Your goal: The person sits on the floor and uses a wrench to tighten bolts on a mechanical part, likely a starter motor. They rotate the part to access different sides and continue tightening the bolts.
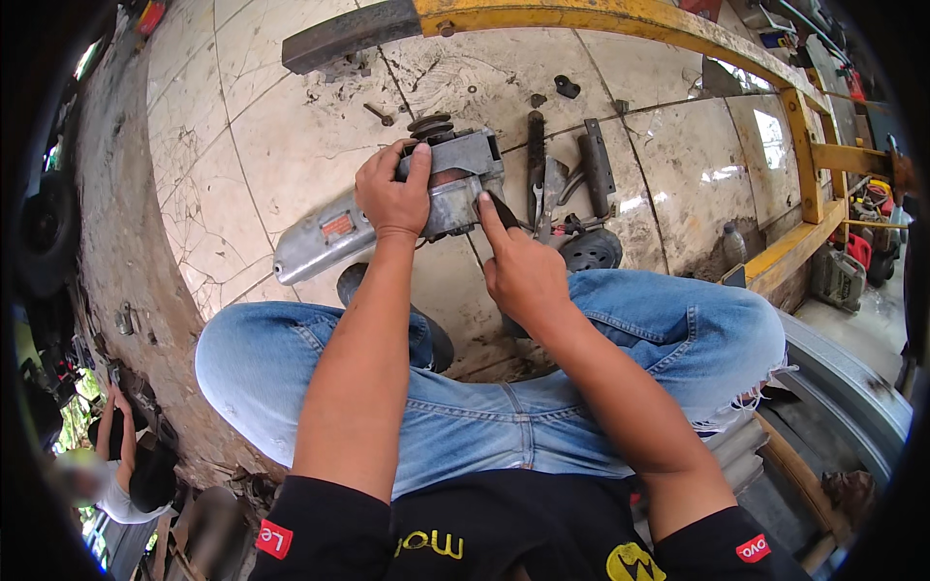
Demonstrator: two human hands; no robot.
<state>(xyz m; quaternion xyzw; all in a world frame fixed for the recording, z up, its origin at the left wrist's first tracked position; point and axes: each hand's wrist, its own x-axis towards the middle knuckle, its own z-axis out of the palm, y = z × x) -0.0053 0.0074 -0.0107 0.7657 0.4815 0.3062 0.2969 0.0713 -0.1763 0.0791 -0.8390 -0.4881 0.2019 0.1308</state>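
Observation:
A long grey metal machine housing [334,237] with a rounded end and an orange label lies across the floor in front of me. A dark grooved pulley [430,127] sits at its far edge. My left hand [392,194] is closed around the housing near its middle, thumb on top. My right hand [528,276] has its index finger stretched against the housing's right end, its other fingers curled. A dark pointed shape shows beside that finger; whether my hand holds it, I cannot tell. Just right lie a black-handled tool [536,160] and a dark metal bracket-like piece [597,169].
A yellow metal frame [620,31] spans the far side and runs down the right. A bolt [379,114] and small dark parts lie on the dirty tiles. A plastic bottle [733,242] stands by the frame. Another person [136,474] is at the lower left.

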